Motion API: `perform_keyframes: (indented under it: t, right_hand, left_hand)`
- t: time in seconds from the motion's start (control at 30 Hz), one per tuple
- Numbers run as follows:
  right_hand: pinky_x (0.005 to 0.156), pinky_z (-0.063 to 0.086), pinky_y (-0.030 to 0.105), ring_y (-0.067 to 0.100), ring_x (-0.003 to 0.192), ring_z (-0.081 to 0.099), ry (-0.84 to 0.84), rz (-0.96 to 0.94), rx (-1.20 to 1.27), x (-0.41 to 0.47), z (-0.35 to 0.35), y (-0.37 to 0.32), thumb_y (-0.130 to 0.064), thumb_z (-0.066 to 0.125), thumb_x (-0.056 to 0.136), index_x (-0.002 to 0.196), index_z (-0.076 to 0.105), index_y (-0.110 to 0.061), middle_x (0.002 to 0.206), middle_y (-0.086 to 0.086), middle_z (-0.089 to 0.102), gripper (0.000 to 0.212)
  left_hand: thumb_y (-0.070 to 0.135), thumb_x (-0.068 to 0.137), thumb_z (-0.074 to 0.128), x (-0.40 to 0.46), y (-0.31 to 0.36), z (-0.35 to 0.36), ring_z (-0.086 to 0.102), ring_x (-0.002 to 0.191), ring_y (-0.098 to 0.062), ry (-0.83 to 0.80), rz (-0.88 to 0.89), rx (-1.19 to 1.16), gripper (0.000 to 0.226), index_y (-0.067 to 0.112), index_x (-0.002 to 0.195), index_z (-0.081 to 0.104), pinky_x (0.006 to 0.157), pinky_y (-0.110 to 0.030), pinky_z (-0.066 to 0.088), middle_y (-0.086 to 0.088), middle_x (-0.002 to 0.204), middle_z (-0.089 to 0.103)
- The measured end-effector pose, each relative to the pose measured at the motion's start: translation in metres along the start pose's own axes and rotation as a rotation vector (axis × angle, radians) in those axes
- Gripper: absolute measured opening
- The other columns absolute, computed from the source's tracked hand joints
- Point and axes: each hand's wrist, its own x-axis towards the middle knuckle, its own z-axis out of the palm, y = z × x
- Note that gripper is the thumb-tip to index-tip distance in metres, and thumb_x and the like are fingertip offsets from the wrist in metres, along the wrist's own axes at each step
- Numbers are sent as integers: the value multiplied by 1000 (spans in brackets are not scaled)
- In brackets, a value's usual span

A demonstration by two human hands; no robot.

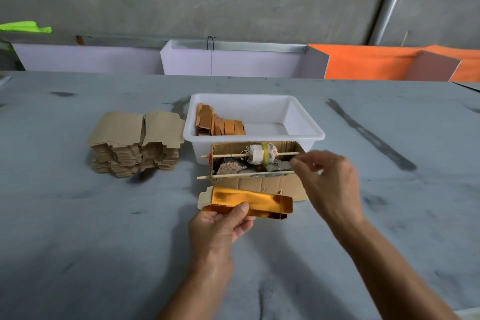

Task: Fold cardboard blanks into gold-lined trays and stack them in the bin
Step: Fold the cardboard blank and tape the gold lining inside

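Left hand (pixel 220 226) pinches the tray (pixel 246 202); right hand (pixel 327 182), fingertips pinched, contents unclear, should tape its end flap squarely.

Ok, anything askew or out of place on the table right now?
Mostly tidy. The stack of blanks sits ragged, with uneven edges. In the bin, the finished trays lean at mixed angles rather than stacking square.

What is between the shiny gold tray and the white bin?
In the head view, a cardboard box holding a tape roll on sticks sits between the gold tray and white bin.
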Motion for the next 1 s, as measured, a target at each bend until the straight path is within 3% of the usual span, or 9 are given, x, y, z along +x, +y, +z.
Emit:
perform_keyframes:
  t: [0.13, 0.23, 0.3, 0.43, 0.73, 0.9, 1.0]
  right_hand:
    - [78, 52, 37, 26, 93, 58, -221, -65, -413, 46, 15, -5, -17, 58, 87, 89, 74, -11, 92, 8, 70, 17]
    - [62, 47, 26, 21, 83, 60, -355, -72, -629, 69, 29, -2, -17, 57, 86, 95, 67, -6, 90, 7, 66, 18]
    - [51, 38, 21, 18, 77, 57, -407, -53, -653, 77, 36, -1, -22, 64, 81, 97, 64, -5, 84, 4, 61, 23]
    - [54, 42, 21, 15, 75, 56, -496, 8, -607, 85, 46, -3, -31, 77, 72, 91, 55, -9, 78, 1, 56, 36]
    - [44, 33, 18, 10, 59, 46, -546, 96, -589, 81, 54, -2, -24, 76, 72, 68, 43, -14, 69, 0, 49, 35]
    - [61, 50, 23, 13, 66, 53, -528, 147, -490, 80, 58, -3, -22, 78, 72, 78, 48, -12, 74, 1, 53, 32]
    - [66, 51, 24, 13, 68, 53, -519, 219, -403, 80, 57, -4, -16, 78, 72, 85, 51, -10, 77, 3, 54, 30]
  left_hand:
    - [-5, 70, 73, -1, 1, -1, 70, 61, -27, 14, -9, 5, 14, 2, 78, 63, 49, -25, 54, -12, 68, 72]
    - [-5, 71, 73, -3, 1, -1, 70, 60, -26, 8, -6, 6, 13, 2, 77, 64, 49, -25, 54, -11, 67, 72]
    - [-5, 72, 72, -5, 0, -2, 69, 58, -25, 5, -5, 2, 12, 3, 75, 64, 48, -24, 54, -11, 66, 72]
    - [-6, 73, 71, -7, 0, -4, 69, 56, -25, -3, 1, 0, 11, 2, 74, 65, 48, -24, 54, -13, 66, 71]
    - [-4, 73, 71, -8, -2, -7, 69, 61, -26, -21, 6, -2, 11, 1, 81, 66, 50, -24, 53, -14, 71, 72]
    - [-4, 73, 72, -7, -2, -7, 69, 61, -25, -22, 14, 5, 11, 2, 81, 66, 50, -23, 54, -14, 71, 72]
    - [-5, 73, 71, -8, -1, -5, 69, 61, -25, -23, 20, 7, 11, 3, 78, 66, 50, -23, 54, -14, 70, 72]
